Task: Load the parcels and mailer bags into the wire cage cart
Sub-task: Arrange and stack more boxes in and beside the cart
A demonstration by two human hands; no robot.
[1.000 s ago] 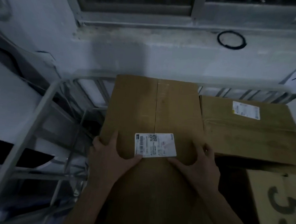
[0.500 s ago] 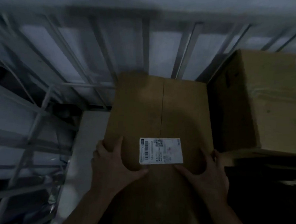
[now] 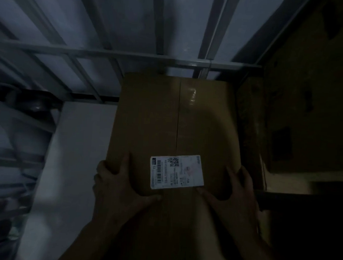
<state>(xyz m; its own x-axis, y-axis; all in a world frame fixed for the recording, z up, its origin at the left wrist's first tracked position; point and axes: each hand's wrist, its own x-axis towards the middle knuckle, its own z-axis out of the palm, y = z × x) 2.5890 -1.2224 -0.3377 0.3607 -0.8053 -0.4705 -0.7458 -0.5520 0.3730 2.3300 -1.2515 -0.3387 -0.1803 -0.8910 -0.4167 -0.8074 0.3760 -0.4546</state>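
Note:
A long brown cardboard parcel (image 3: 173, 122) with a white shipping label (image 3: 176, 171) lies inside the wire cage cart (image 3: 131, 55), its far end near the cart's back bars. My left hand (image 3: 120, 184) grips the parcel's near left edge, thumb on top. My right hand (image 3: 233, 192) grips its near right edge beside the label. A bigger brown box (image 3: 307, 109) stands in the cart right beside the parcel.
The cart's pale floor (image 3: 74, 154) shows to the left of the parcel. Grey bars of the cart's left side (image 3: 16, 161) run along the left. Behind the back bars is a pale wall. The scene is dim.
The parcel has gone down from the cart's top rim deep into the cage, beside the bigger box. Both hands kept their hold on its near end.

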